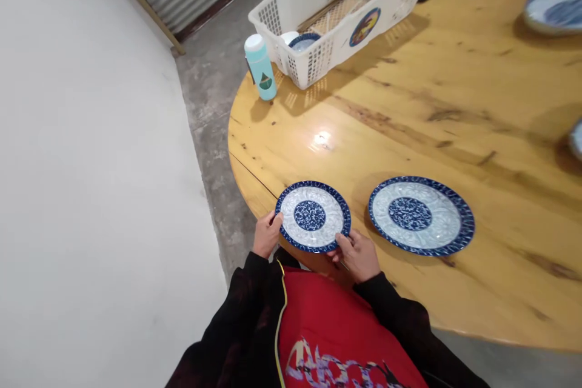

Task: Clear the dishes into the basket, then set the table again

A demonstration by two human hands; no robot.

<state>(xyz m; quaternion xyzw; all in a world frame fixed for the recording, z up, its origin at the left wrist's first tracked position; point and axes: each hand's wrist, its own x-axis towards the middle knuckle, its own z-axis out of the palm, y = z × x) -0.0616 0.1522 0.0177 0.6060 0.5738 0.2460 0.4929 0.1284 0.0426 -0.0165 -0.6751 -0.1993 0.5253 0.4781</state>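
Observation:
A blue-and-white plate (pixel 310 216) with a dark blue rim and patterned centre is held by both hands near the table's edge. My left hand (pixel 267 234) grips its left rim, thumb on top. At the lower right rim, my right hand (pixel 357 254) pinches the plate with the thumb above and fingers beneath. Whether the plate's underside touches the table cannot be made out. To its right lies a larger blue-and-white plate (pixel 443 218) of the same pattern, apart from both hands.
A white plastic basket (pixel 334 45) at the back holds a small blue-rimmed dish (pixel 304 42). Beside it stands a light blue bottle (pixel 261 70). Another blue-and-white dish (pixel 559 6) is at the far right of the wooden table (pixel 454 133). A white wall (pixel 100 194) rises on the left.

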